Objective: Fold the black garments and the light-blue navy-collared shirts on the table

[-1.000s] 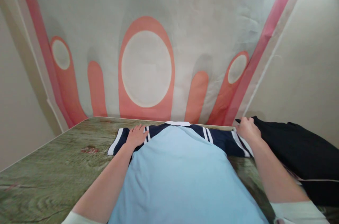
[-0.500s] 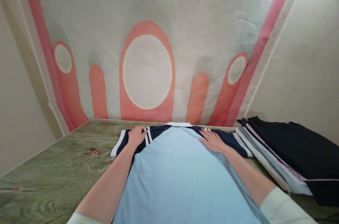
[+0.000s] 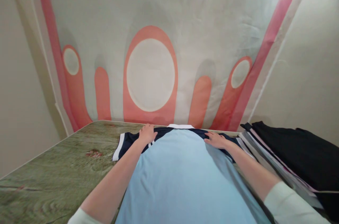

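Note:
A light blue shirt (image 3: 182, 174) with navy shoulders and sleeves lies spread on the table, its white collar (image 3: 181, 126) at the far edge. White bands trim the sleeve ends. My left hand (image 3: 147, 134) rests on the navy left shoulder, over the white stripes, with its fingers stretched out flat. On the right shoulder, where the navy meets the blue, my right hand (image 3: 215, 140) lies flat with its fingers extended. Neither hand grips the cloth. My right forearm covers part of the right sleeve.
A stack of folded clothes, a black garment (image 3: 296, 149) on top, stands at the right and touches the right sleeve's end. The wood-patterned table (image 3: 66, 174) extends to the left. Behind its far edge rises a wall (image 3: 219, 15) with orange and pink shapes.
My left hand has slid a little right and farther away along the shoulder. My right hand has stayed at the right shoulder, its fingers slightly closer together. The view has shifted a little.

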`<state>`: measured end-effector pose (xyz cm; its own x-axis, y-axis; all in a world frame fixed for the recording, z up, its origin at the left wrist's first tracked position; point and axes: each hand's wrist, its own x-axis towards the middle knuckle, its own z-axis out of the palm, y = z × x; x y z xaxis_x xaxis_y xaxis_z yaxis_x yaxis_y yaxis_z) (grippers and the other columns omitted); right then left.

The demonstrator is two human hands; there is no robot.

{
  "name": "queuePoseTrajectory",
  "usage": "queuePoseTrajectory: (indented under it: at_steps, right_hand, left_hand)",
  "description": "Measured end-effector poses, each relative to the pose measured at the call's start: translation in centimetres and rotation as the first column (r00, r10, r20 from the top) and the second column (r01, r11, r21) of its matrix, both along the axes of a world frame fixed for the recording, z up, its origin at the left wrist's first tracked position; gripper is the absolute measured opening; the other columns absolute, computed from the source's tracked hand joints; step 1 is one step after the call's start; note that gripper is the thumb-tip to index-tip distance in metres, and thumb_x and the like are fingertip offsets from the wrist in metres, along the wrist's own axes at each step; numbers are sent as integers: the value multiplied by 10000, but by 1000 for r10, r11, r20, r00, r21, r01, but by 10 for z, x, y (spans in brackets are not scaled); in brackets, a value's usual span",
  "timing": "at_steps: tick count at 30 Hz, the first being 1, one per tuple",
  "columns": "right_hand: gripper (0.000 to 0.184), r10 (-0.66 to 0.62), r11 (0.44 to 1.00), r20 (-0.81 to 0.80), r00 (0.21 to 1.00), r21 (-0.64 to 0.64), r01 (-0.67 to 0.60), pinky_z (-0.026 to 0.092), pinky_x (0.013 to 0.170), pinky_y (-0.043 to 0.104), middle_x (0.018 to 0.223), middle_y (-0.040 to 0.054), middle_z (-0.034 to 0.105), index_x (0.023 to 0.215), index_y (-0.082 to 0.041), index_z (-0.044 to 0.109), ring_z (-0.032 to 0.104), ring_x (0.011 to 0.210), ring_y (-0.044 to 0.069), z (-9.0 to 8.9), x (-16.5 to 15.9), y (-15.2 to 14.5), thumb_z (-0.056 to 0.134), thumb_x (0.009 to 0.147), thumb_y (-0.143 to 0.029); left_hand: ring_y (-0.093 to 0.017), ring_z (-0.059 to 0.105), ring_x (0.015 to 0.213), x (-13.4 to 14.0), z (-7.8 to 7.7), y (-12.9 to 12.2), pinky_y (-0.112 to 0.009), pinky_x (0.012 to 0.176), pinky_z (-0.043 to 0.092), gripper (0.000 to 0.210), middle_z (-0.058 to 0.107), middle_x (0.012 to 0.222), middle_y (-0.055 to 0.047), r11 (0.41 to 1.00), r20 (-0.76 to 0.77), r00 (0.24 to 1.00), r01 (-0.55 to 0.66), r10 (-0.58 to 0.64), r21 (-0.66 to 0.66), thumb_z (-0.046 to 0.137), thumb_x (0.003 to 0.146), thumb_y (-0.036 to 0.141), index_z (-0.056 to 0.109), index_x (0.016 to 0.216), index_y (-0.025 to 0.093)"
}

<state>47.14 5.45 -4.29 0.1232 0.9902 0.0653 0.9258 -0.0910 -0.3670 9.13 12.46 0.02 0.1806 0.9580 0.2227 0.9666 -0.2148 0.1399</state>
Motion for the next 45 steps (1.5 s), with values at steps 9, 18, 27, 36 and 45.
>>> queuePoseTrajectory:
  at_steps: [9,18,27,36,45]
  right_hand:
    - [304,-83,976,-52,995,197,92,412,842,285,1072,95,633,1091,-176,609,573,989,202,14,-16,45,496,834,-291]
    - [216,-82,943,-53,995,319,95,408,747,270,931,51,603,806,-198,634,565,851,172,-11,-25,38,456,855,-311]
    - [182,-33,901,-44,998,432,49,404,805,286,913,65,558,822,-177,590,542,845,172,-18,-22,43,412,855,-204]
    - [259,-48,904,-58,997,421,68,449,803,310,973,82,586,1030,-143,516,573,854,168,-22,-14,46,407,797,-110]
    - [538,216,955,159,963,171,-242,266,1041,378,1366,144,391,1298,-123,394,323,1276,235,-22,-37,-35,314,890,-464]
  left_hand:
    - [-287,570,1001,49,6,48,-366,787,425,450,625,1060,-176,990,38,997,73,-69,-118,297,899,425,638,942,134]
    - [-165,623,773,61,-6,56,-213,631,416,354,686,853,-66,948,99,954,293,-282,-124,453,847,442,674,805,168]
    - [-275,552,978,84,-9,52,-377,807,386,288,616,1019,-169,985,-31,985,171,-171,2,398,893,298,614,956,119]
    - [-270,391,1199,112,-15,-29,-482,1006,219,352,473,1274,-144,953,-132,946,301,-296,18,381,894,312,489,1188,151]
    - [-274,151,1341,94,-44,-64,-487,1067,109,740,221,1447,-154,942,-69,940,329,-333,-59,161,869,596,277,1372,66]
